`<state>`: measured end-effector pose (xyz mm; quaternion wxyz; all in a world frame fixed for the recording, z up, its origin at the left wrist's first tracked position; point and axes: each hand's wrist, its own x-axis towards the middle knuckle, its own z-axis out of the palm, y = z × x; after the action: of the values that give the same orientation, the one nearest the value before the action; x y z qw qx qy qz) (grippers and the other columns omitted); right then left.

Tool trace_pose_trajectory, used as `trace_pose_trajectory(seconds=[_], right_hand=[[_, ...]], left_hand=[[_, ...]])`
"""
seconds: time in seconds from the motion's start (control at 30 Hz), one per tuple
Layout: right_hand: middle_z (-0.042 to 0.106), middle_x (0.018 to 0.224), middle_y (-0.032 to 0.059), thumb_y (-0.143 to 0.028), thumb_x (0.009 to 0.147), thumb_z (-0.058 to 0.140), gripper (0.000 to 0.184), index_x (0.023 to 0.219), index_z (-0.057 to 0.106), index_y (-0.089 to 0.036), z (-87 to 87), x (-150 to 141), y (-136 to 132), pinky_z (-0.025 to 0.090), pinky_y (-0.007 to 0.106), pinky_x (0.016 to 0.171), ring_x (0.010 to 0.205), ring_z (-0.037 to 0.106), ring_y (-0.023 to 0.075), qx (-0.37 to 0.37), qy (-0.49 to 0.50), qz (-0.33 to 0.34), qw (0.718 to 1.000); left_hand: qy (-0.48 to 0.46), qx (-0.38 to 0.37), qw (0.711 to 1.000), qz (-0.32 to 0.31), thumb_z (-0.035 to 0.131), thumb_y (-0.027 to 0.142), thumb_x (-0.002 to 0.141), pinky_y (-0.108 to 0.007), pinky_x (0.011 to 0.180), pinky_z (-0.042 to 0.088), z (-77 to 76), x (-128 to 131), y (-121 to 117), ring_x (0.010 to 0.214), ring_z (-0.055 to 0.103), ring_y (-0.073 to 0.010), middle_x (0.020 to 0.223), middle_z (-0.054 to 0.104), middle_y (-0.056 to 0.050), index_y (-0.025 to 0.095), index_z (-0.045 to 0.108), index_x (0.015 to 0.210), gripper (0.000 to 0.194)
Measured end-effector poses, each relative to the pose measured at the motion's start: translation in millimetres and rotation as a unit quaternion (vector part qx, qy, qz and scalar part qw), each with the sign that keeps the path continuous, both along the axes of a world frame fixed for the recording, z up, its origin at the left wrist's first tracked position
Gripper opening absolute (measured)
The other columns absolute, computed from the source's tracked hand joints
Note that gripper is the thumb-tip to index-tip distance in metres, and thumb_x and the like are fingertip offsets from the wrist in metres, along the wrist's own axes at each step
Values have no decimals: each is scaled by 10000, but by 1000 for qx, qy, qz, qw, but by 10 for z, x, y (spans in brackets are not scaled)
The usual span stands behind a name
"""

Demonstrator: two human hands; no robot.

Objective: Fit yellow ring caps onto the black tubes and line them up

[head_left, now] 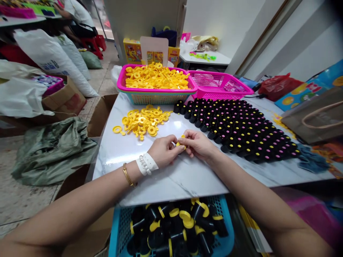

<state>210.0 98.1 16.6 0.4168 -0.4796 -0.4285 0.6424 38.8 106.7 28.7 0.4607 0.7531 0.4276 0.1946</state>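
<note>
Above the marble-patterned table (pixel 171 185), my left hand (pixel 166 148) and my right hand (pixel 197 142) meet, both closed on one small yellow plastic piece (pixel 183 137). Fingers cover most of it, so its full shape is hidden. Left of the hands lies a loose pile of yellow ring-shaped plastic pieces (pixel 146 120) with small tabs. To the right stand many black cylinders (pixel 241 125) in tight rows, their tops dotted yellow or pink. Below the table edge, a blue basket (pixel 229 228) holds black tubes with yellow caps (pixel 184 216).
A pink basket (pixel 122 80) heaped with yellow pieces stands at the back, beside another pink basket (pixel 222 76). A paper bag (pixel 318 114) and red plastic bag (pixel 281 87) are on the right. Sacks (pixel 53 150) and cardboard boxes flank the left. A person (pixel 79 16) sits far left.
</note>
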Motion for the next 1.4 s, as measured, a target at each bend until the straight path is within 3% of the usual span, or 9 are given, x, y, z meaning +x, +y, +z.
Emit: trace_pose_trajectory(seconds=[0.3,0.67,0.87,0.97,1.03,1.1,1.2,1.3,1.4], right_hand=[[611,492,-43,-409,639,827,405,674,497,-176,23,39,-4,317,140,240,279,427,48,-24,21,5,999],[608,495,-51,-409,681,807,389,705,487,-188,-23,10,-38,312,135,247,278,435,51,14,-13,-16,1000],[538,417,-86,-436,699,793,401,719,468,-202,-26,27,-57,344,145,271,288,465,75,40,-28,-4,999],[547,440,-88,-431,697,795,403,728,463,-206,-28,26,-110,388,161,287,297,485,82,53,-32,-15,998],[553,464,-91,-428,694,799,409,733,456,-208,-26,10,-159,423,170,304,319,512,88,69,-37,-36,996],[545,470,-96,-427,690,802,414,731,453,-208,-20,-10,-202,434,170,309,330,521,89,83,-43,-54,994],[554,484,-86,-447,693,794,406,729,479,-194,-15,-4,-217,431,167,303,329,510,80,74,-34,-59,995],[579,505,-42,-549,752,700,419,737,540,-162,-11,81,-134,467,191,330,361,536,90,-1,25,-43,999],[582,498,-27,-519,749,708,402,754,565,-144,21,182,-10,467,184,358,378,531,85,-67,28,44,996]], left_hand=[[39,91,995,-18,710,321,761,-230,561,365,-124,7,-2,580,561,-136,629,610,36,191,550,901,249],[50,128,990,9,699,297,765,-233,566,360,-123,40,-53,570,559,-129,620,612,27,177,568,846,195],[-22,62,997,47,612,364,847,-207,503,331,-32,52,-97,491,507,-95,533,535,65,191,511,836,200],[-75,-118,990,9,576,303,879,-180,422,314,6,61,-38,397,468,-72,525,539,73,200,464,820,164],[-113,-248,962,-12,576,296,888,-165,376,317,21,63,15,372,486,-76,548,580,56,203,454,846,159],[-143,-309,940,-8,618,307,872,-157,363,354,23,62,52,388,531,-90,558,606,35,199,449,854,201],[-167,-315,934,-3,699,371,816,-171,362,421,4,53,59,402,571,-111,548,613,25,191,448,868,313],[-164,-299,940,-12,725,423,782,-192,348,451,-35,46,47,410,593,-136,536,611,21,184,452,881,376],[-165,-284,944,-22,722,436,780,-214,356,476,-84,48,50,414,603,-147,522,606,27,184,446,885,388]])
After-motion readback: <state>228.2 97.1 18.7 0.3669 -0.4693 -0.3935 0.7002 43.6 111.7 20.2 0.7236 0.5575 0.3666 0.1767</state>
